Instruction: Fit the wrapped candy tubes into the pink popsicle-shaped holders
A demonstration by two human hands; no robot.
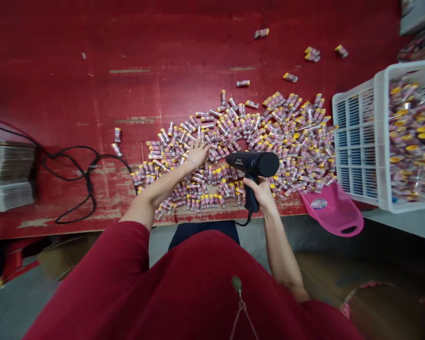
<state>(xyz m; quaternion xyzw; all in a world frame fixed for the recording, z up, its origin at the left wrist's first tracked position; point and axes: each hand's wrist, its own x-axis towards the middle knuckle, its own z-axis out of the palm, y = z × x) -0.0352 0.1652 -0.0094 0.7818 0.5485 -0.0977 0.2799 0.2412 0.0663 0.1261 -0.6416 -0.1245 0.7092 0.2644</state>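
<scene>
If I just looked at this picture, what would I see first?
A big heap of small clear pink-and-yellow tubes spreads across the middle of a worn red wooden table. In front of the heap, the person's right hand holds up a black pistol-shaped blower, while the left hand rests on the tubes. On the right sits a white plastic crate filled with more tubes.

Matt black plastic heat gun [253,164], glossy film-wrapped tubes [297,134], rough, chipped red-painted wooden tabletop [74,89]
</scene>
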